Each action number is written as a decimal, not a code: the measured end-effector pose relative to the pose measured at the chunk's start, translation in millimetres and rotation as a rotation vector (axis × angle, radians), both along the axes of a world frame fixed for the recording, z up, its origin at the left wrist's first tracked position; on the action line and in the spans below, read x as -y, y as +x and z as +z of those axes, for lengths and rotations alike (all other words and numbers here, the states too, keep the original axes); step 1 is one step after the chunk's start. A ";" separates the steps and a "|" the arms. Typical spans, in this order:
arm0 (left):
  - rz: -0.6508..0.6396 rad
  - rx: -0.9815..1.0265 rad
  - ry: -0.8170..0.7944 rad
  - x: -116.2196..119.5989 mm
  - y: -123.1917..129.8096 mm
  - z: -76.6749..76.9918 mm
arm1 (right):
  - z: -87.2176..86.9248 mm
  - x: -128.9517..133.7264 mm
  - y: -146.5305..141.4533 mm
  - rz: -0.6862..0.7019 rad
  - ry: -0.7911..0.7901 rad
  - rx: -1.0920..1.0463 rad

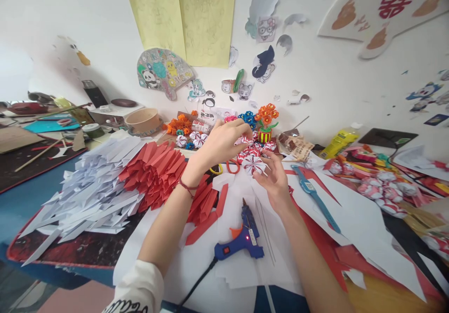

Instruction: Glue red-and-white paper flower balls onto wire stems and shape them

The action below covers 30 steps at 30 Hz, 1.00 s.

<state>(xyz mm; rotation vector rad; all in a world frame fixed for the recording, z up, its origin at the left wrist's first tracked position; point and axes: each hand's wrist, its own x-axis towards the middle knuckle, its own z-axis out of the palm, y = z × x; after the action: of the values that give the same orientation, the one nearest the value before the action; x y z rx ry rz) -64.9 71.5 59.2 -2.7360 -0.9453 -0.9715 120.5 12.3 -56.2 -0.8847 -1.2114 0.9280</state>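
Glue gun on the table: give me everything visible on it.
The glue gun is blue plastic with an orange trigger and a dark nozzle pointing away from the person. A small red light shows on its body. It lies on white paper sheets between the forearms, its black cord trailing toward the near edge. Neither hand touches it.

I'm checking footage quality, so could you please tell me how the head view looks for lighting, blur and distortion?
Head view: bright, even light with soft shadows; wide-angle bending tilts the wall and table edges; left hand, right hand and red-and-white paper ball are reasonably sharp; the glue gun shows no glare.
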 end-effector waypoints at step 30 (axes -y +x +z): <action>-0.155 0.216 0.005 49.1 16.1 27.1 | -1.6 -0.7 -1.7 0.053 -0.065 -0.005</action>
<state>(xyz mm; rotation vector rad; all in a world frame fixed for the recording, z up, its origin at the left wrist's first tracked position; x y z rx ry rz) -48.8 22.4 86.3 -2.7755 -0.7646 -1.3157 118.8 13.0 -57.8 -0.9049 -1.2109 1.0161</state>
